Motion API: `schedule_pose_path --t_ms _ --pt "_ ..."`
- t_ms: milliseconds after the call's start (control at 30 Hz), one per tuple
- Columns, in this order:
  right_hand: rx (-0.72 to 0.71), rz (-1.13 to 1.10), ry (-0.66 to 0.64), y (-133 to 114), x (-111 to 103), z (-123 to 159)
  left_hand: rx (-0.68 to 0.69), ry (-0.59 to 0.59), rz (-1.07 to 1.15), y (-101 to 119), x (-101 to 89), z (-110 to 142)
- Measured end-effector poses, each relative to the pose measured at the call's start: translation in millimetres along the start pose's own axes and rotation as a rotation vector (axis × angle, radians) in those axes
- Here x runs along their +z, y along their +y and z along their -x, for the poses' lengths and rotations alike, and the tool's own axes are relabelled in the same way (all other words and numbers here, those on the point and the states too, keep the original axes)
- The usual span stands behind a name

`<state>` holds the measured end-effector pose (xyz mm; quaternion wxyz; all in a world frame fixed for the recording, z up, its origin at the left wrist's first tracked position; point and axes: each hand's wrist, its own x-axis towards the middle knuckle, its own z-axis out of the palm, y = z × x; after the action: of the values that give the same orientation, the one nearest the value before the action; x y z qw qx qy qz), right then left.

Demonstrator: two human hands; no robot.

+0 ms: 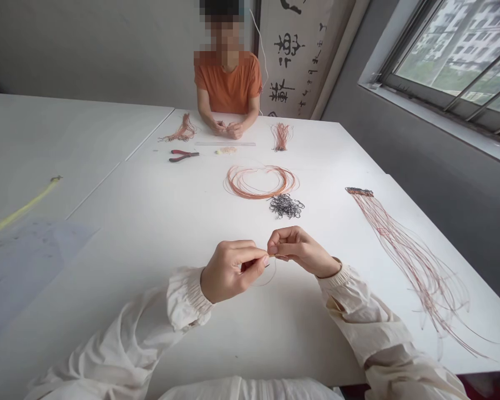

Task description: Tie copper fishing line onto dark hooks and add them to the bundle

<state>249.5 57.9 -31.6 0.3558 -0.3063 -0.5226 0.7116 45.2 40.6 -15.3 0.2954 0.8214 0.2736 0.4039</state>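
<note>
Near the bottom middle of the frame, the person's two hands are raised just above the white worktop [150, 222], with their fingertips almost meeting. The left hand [232, 271] is curled, its thumb and fingers pinched together on a thin copper wire [269, 281], which droops in a small loop below the hands. The right hand [298, 251] is also closed in a pinch at the wire, though the exact grip is too small to make out. Both cuffs are gathered, on pale, loose sleeves [189, 297].

Straight ahead, a coil of copper wire [260, 182] lies on the worktop beside a tangle of dark wire [286, 206]. To the right, a long fan of loose wires [404, 261] spreads toward the lower right corner. Farther up, a person in an orange T-shirt [228, 83] sits across the worktop, hands [226, 129] together at its edge. Near them are red-handled pliers [183, 155], a ruler [225, 144] and two wire bundles [182, 129] [281, 136]. A window [450, 61] fills the upper right corner.
</note>
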Motion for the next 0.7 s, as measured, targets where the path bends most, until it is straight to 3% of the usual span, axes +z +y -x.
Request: schedule_pose_path --t_ms 133,300,433,700 --pt "-0.063 -0.073 0.065 7.7 11.7 1.1 -0.079 0.073 -0.039 -4.0 -4.0 -1.4" --pt "-0.164 0.029 0.232 10.5 32.9 5.8 -0.131 0.137 -0.073 -7.4 -4.4 -0.8" --pt "-0.211 0.079 0.307 11.1 37.1 6.9 -0.173 0.106 -0.026 -3.1 -2.1 -0.6" --pt "-0.270 0.123 0.274 6.9 30.3 10.5 -0.527 -0.074 0.457 0.4 -10.3 -6.9"
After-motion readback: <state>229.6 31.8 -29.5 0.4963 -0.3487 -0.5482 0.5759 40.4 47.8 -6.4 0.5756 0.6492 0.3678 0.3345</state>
